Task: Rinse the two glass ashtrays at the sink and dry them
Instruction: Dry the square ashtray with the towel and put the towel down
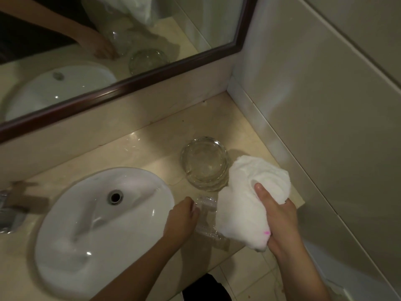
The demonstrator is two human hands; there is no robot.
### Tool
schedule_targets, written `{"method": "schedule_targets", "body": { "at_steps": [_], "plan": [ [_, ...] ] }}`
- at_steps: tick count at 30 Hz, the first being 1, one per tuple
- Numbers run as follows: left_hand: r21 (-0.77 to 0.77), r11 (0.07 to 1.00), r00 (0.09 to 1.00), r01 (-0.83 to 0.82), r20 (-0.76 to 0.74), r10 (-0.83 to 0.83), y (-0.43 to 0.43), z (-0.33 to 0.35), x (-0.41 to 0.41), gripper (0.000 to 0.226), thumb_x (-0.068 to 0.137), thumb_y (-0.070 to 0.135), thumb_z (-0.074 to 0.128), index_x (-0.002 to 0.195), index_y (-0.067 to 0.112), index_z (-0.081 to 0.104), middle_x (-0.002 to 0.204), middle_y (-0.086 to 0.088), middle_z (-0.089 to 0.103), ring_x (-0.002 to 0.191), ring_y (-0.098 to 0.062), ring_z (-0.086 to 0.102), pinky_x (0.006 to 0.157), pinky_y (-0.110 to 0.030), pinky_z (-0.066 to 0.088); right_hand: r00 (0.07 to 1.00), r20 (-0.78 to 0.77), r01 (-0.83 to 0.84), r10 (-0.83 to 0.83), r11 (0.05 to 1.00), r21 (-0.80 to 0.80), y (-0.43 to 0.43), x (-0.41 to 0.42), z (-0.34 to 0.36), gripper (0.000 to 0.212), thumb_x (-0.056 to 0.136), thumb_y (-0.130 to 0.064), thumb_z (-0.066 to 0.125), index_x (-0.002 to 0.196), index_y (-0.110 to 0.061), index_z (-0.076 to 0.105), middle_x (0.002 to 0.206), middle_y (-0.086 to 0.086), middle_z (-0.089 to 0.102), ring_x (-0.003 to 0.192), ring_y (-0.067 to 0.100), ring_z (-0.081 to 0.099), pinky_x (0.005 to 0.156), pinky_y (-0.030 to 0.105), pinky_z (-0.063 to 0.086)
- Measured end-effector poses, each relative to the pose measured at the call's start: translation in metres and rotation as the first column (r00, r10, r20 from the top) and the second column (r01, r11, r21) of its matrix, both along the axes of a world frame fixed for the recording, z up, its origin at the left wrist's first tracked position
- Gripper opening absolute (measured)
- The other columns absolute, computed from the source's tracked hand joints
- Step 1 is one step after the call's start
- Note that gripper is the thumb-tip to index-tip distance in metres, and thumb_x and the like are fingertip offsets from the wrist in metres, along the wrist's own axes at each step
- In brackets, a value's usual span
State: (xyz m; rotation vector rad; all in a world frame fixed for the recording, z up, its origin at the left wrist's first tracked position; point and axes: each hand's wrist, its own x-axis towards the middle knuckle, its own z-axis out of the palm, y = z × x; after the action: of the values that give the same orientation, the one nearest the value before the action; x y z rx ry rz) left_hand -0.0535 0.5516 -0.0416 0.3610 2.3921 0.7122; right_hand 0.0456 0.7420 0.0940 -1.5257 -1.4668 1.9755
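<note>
Glass ashtray (pixel 205 164) upright on counter (pixel 141 148), second ashtray (pixel 207 213) — blurred — nearer edge

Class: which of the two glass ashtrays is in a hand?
The nearer ashtray, held by the left hand; the farther ashtray sits unheld on the counter.

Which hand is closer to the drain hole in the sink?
Left. The left hand is by the right rim of the sink, holding a glass ashtray, not far from the drain; the right hand grips a white towel farther right, beyond that ashtray.
</note>
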Motion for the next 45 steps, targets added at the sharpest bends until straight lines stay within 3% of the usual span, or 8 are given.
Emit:
{"method": "schedule_targets", "body": {
  "at_steps": [6,10,22,29,32,36,40,45],
  "plan": [
    [0.218,0.917,0.942,-0.334,0.047,0.332,-0.048,0.065,-0.022,0.010,0.102,0.030,0.057,0.096,0.022,0.060,0.087,0.009,0.074,0.060,-0.010,0.073,0.066,-0.043,0.061,0.946,0.063,-0.325,0.319,0.930,0.172,-0.017,-0.014,0.031,0.046,0.067,-0.035,0.098,0.105,-0.026,0.076,0.094,-0.022,0.082,0.084,0.002,0.077,0.072,0.030,0.058],
    [0.330,0.800,0.854,-0.501,0.041,0.518,-0.088,0.119,-0.036,0.006,0.102,0.027,0.057,0.097,0.024,0.054,0.082,0.009,0.077,0.062,-0.013,0.070,0.056,-0.039,0.059,0.802,0.093,-0.585,0.590,0.744,0.321,-0.041,-0.039,0.071,0.044,0.057,-0.044,0.086,0.097,-0.032,0.072,0.088,-0.038,0.075,0.083,-0.014,0.071,0.062,0.008,0.050],
    [0.585,0.210,0.524,-0.784,0.442,0.728,-0.209,0.240,-0.027,0.029,0.099,0.035,0.062,0.106,0.007,0.058,0.077,-0.018,0.071,0.052,-0.024,0.065,0.040,-0.030,0.049,0.499,0.063,-0.785,0.865,0.419,0.457,-0.172,-0.120,0.117,0.063,0.065,-0.080,0.063,0.099,-0.028,0.075,0.091,-0.036,0.077,0.085,-0.017,0.070,0.070,0.009,0.049],
    [0.638,0.213,0.527,-0.740,0.353,0.773,-0.265,0.268,-0.012,0.040,0.089,0.056,0.054,0.096,0.017,0.058,0.064,-0.003,0.071,0.048,-0.021,0.067,0.038,-0.030,0.049,0.514,-0.011,-0.812,0.858,0.491,0.315,-0.253,-0.115,0.121,0.076,0.056,-0.094,0.070,0.087,-0.024,0.079,0.090,0.001,0.084,0.095,0.022,0.079,0.089,0.044,0.060],
    [0.631,0.262,0.538,-0.730,0.295,0.789,-0.285,0.264,-0.006,0.044,0.081,0.067,0.053,0.091,0.024,0.058,0.069,-0.004,0.071,0.054,-0.028,0.072,0.045,-0.035,0.053,0.507,-0.113,-0.830,0.854,0.520,0.203,-0.279,-0.111,0.123,0.060,0.063,-0.071,0.086,0.098,-0.022,0.079,0.098,-0.002,0.085,0.095,0.018,0.081,0.097,0.047,0.061],
    [0.629,0.250,0.538,-0.736,0.321,0.779,-0.303,0.261,0.000,0.038,0.095,0.057,0.053,0.097,0.020,0.054,0.075,-0.008,0.069,0.060,-0.030,0.076,0.060,-0.044,0.060,0.503,-0.185,-0.852,0.844,0.520,0.055,-0.310,-0.108,0.117,0.084,0.064,-0.062,0.093,0.132,-0.021,0.069,0.123,0.010,0.080,0.116,0.034,0.075,0.111,0.059,0.052],
    [0.628,0.216,0.562,-0.748,0.425,0.710,-0.325,0.261,0.003,0.029,0.102,0.049,0.049,0.113,0.023,0.053,0.086,-0.015,0.058,0.066,-0.032,0.078,0.058,-0.036,0.060,0.526,-0.166,-0.846,0.834,0.533,-0.002,-0.339,-0.107,0.106,0.062,0.065,-0.041,0.098,0.119,-0.021,0.076,0.114,0.017,0.081,0.109,0.042,0.077,0.103,0.067,0.054],
    [0.560,0.215,0.572,-0.800,0.605,0.554,-0.353,0.263,0.003,0.028,0.102,0.054,0.046,0.125,0.041,0.057,0.099,-0.019,0.063,0.066,-0.018,0.076,0.057,-0.030,0.056,0.567,-0.003,-0.809,0.824,0.558,0.186,-0.369,-0.106,0.105,0.033,0.077,-0.017,0.089,0.107,-0.024,0.075,0.088,-0.008,0.083,0.081,0.005,0.079,0.068,0.022,0.060]
  ]
}}
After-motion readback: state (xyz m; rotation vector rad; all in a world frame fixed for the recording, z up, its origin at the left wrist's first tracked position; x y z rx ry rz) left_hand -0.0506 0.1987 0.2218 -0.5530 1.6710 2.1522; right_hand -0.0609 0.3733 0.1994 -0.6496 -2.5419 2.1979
